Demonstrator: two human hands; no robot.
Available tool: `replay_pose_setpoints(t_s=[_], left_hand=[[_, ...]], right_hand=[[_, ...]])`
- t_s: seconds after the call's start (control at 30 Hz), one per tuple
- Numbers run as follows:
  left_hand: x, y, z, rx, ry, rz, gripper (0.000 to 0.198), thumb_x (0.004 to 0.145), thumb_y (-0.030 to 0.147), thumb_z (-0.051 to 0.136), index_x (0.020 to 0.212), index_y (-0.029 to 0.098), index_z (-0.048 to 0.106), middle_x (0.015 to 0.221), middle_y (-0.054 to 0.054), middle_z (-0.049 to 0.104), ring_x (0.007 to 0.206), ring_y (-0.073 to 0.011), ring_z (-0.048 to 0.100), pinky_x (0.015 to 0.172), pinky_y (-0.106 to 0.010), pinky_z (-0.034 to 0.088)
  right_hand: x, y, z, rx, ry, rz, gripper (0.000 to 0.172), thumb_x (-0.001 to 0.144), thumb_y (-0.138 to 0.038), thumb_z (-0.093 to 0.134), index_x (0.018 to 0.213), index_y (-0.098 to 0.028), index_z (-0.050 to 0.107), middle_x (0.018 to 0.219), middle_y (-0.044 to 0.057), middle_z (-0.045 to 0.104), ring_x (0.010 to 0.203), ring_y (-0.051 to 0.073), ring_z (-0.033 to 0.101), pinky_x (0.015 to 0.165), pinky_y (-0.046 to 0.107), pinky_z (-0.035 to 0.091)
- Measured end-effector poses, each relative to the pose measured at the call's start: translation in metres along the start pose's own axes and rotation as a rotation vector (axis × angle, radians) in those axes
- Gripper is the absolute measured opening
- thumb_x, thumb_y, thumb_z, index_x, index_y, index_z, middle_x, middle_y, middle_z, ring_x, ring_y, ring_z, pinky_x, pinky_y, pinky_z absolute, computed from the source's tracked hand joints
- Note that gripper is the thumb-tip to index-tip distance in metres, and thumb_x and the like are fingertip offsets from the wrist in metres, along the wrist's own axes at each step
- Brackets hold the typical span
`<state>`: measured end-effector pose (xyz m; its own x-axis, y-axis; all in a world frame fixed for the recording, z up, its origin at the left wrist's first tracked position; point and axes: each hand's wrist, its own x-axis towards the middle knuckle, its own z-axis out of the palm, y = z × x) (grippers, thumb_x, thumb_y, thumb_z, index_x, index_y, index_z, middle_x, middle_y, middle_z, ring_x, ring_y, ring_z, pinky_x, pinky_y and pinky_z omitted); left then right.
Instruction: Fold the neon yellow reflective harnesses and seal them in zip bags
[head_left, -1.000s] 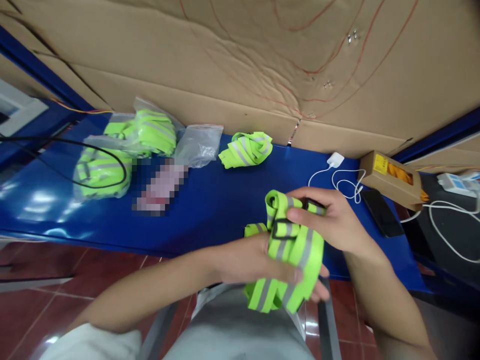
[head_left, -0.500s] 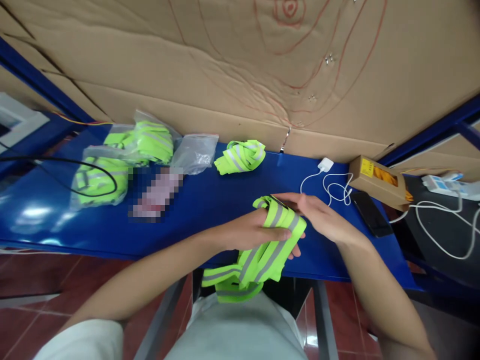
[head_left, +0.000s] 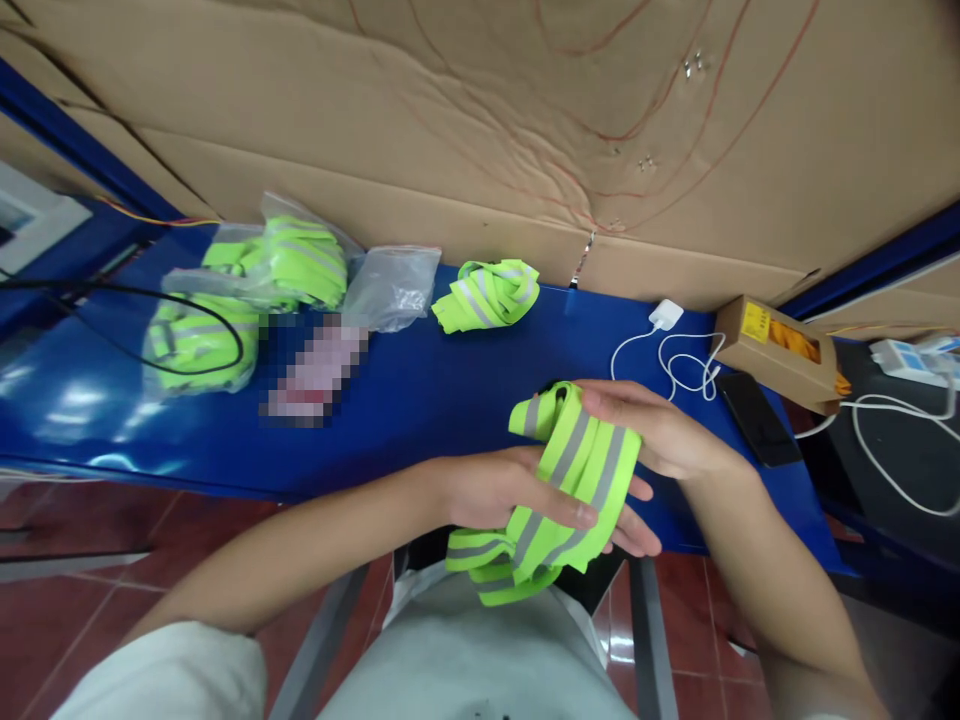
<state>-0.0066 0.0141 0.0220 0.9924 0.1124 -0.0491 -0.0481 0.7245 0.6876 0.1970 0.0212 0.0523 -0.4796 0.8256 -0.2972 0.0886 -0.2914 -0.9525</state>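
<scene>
A neon-yellow reflective strap [head_left: 574, 470] with grey stripes lies in folds between my hands, over the table's front edge. My left hand [head_left: 517, 487] grips it from the left, thumb across the front and fingers emerging behind on the right. My right hand [head_left: 637, 420] holds the upper right part, thumb on top; its other fingers are partly hidden behind the fabric. Loose ends of the strap hang toward my lap. Farther back on the blue table [head_left: 420, 400] sits another bundled reflective strap [head_left: 487, 297].
Clear bags of reflective straps [head_left: 202, 345] lie at the left, beside a flat, seemingly empty plastic bag [head_left: 394, 288]. A pixelated pinkish item [head_left: 322, 370] is nearby. At the right are a white charger [head_left: 665, 315] with cable, a black phone [head_left: 759, 420] and a cardboard box [head_left: 780, 350].
My right hand has closed onto the strap's upper part, where it was beside it before. The strap and both hands have shifted slightly right. The camera view has tilted a little.
</scene>
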Motion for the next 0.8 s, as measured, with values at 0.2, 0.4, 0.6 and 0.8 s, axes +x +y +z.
replay_pose_setpoints(t_s=[0.2,0.4,0.6,0.8], left_hand=[[0.001,0.009,-0.021,0.292,0.018,-0.078,0.035,0.098,0.04,0.064,0.124,0.018,0.071,0.111,-0.009,0.078,0.11,-0.0205,0.071,0.098,-0.031,0.055],[0.002,0.012,-0.044,0.374,0.029,-0.121,0.043,0.088,0.048,0.078,0.119,0.018,0.074,0.111,-0.01,0.079,0.109,-0.023,0.072,0.092,-0.032,0.057],[0.004,0.01,-0.051,0.47,0.076,-0.073,0.039,0.094,0.053,0.068,0.103,0.015,0.077,0.103,-0.011,0.078,0.1,-0.0215,0.072,0.091,-0.031,0.056],[0.007,-0.002,-0.065,0.425,0.309,0.044,0.032,0.085,0.043,0.081,0.094,0.013,0.076,0.092,-0.009,0.078,0.088,-0.0184,0.073,0.083,-0.029,0.057]], right_hand=[[-0.001,-0.005,-0.001,0.179,0.197,0.089,0.045,0.077,-0.059,0.085,0.09,-0.016,0.081,0.078,0.006,0.078,0.066,0.018,0.073,0.058,0.023,0.058],[0.002,-0.005,-0.017,0.183,0.277,0.057,0.04,0.076,-0.055,0.087,0.092,-0.018,0.082,0.077,0.005,0.078,0.065,0.017,0.073,0.058,0.022,0.057],[0.016,0.012,-0.037,0.213,0.17,0.232,0.04,0.07,-0.052,0.092,0.085,-0.018,0.08,0.074,0.005,0.077,0.062,0.018,0.072,0.057,0.025,0.06],[0.033,0.04,-0.02,0.206,0.126,0.257,0.049,0.075,-0.061,0.085,0.094,-0.016,0.077,0.087,0.008,0.078,0.075,0.02,0.074,0.067,0.028,0.061]])
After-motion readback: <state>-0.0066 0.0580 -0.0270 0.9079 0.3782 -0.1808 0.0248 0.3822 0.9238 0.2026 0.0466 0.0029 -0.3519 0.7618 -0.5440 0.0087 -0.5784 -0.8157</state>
